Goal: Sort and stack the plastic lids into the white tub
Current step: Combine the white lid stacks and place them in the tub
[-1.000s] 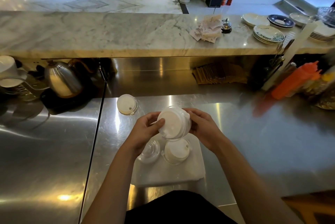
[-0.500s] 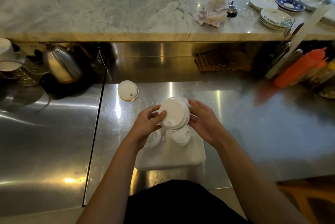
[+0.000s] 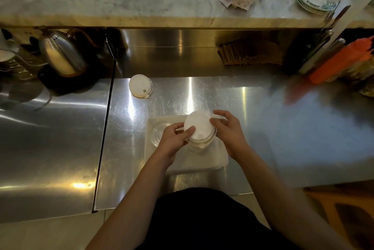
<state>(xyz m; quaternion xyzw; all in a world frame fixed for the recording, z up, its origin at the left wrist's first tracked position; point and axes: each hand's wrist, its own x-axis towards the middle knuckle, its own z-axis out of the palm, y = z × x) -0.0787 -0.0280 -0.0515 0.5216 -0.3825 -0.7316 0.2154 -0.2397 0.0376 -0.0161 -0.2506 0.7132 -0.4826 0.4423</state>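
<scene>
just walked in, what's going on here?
A person at a steel counter is sorting plastic lids. Both hands hold a stack of white lids low over the white tub: the left hand grips its near-left side and the right hand its right edge. A clear lid lies in the tub's left part. Another white lid sits out on the counter, not yet collected.

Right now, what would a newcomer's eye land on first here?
The left hand and right hand grip a stack of white lids over the white tub, mid-counter. A lone white lid lies apart on the steel counter, farther back and left; a blurred orange bottle stands at the right edge.
</scene>
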